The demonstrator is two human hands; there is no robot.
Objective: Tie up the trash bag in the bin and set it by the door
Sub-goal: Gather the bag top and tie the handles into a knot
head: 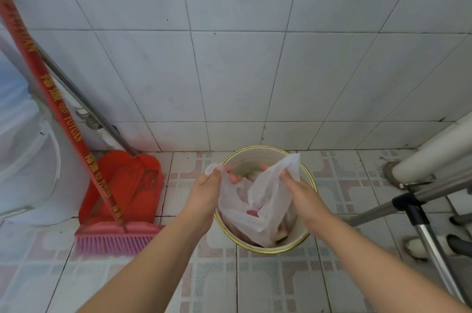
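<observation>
A thin translucent white trash bag [255,213] sits inside a round cream bin with a gold rim [255,156] on the tiled floor against the wall. My left hand [207,190] pinches the bag's left handle above the bin's left edge. My right hand [300,188] grips the bag's right handle, which sticks up over the bin's right side. The two handles are held apart and the bag's mouth is gathered between them. Pinkish waste shows faintly through the plastic.
A red dustpan [127,185] and a broom with a pink brush [112,238] lean on the wall to the left, beside a white appliance [23,149]. At the right stand a white pipe [429,151] and a metal folding frame [419,213].
</observation>
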